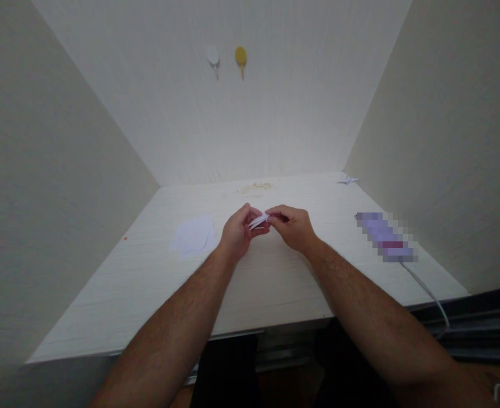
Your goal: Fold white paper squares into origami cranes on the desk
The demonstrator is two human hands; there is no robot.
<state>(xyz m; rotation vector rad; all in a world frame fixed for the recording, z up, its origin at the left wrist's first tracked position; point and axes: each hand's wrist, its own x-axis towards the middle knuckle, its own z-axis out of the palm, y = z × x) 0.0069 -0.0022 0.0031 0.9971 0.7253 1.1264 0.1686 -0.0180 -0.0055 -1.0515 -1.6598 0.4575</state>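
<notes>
A white table (270,294) spans the scene; loose sheets (194,233) lie on its left side; over its middle, the left hand (236,231) closes loosely around the left side of a small layered paper (258,220) while the right hand (294,224) pinches the right end between thumb and fingers; neat handling likely calls for steady left support, light right-hand pressure and edges aligned, lest layers slip or crumple.

The bench (270,283) carries white sheets (194,233) left of the hands (235,232) and, to their right, a white scrap (347,181) and perhaps a phone (381,233), blurred.
</notes>
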